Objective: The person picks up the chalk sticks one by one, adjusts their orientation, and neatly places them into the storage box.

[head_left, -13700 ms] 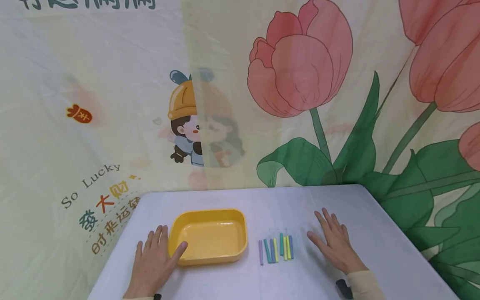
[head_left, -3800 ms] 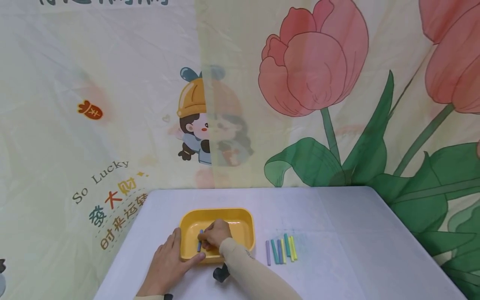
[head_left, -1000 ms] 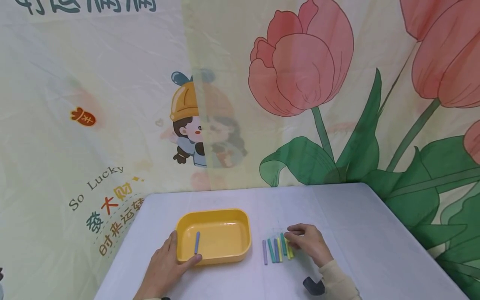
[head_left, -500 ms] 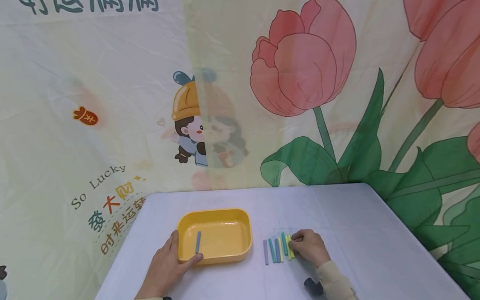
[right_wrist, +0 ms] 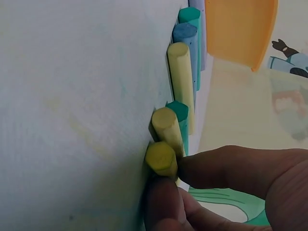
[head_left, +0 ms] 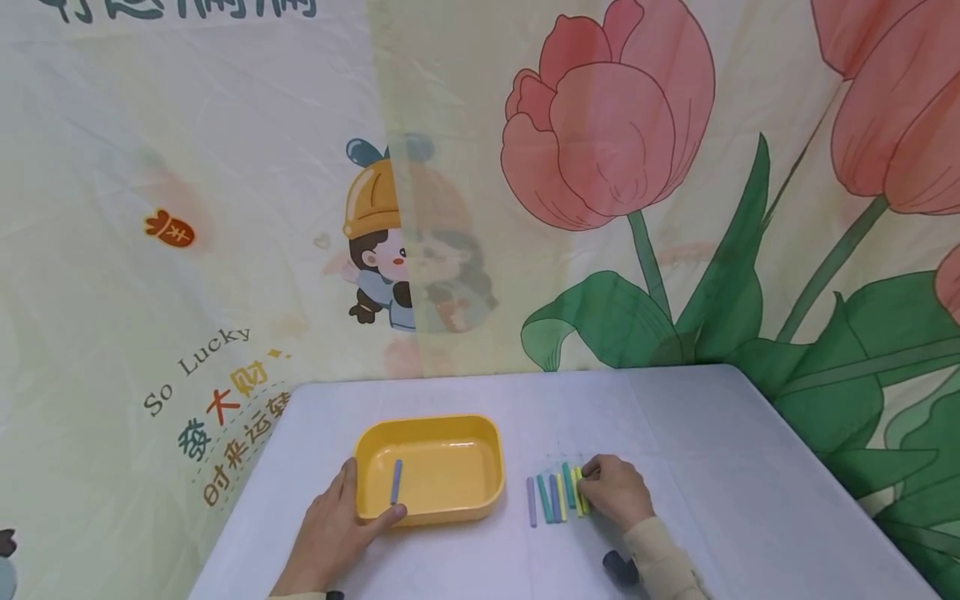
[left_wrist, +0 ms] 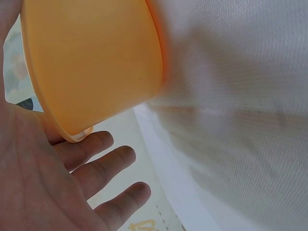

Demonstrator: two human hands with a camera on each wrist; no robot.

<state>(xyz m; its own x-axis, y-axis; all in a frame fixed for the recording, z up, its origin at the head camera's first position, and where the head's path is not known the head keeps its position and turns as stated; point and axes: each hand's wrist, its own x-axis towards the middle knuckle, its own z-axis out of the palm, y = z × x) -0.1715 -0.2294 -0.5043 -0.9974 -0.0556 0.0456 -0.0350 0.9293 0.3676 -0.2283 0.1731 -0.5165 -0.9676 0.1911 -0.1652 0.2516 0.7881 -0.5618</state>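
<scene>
My left hand [head_left: 322, 529] rests against the left side of a yellow tray [head_left: 450, 485], thumb over the front rim. In the left wrist view the other fingers [left_wrist: 103, 171] stretch out fairly straight beside the tray wall. A blue chalk stick [head_left: 396, 482] lies inside, near the tray's left end. To the tray's right my right hand [head_left: 618, 493] pinches the rightmost yellow chalk stick [right_wrist: 161, 159] between its fingertips. Another yellow chalk [right_wrist: 166, 120] lies right beside that one.
The row of chalk on the white table [head_left: 420, 567] also has a purple stick [head_left: 532, 502], a blue stick [head_left: 555, 498], another yellow one and two teal ones. Faint chalk dust marks the cloth behind it. A printed curtain [head_left: 450, 358] hangs at the table's back edge.
The blue chalk went from the row's right end into the tray, carried by the right hand. That hand came back to the row and took hold of a yellow stick.
</scene>
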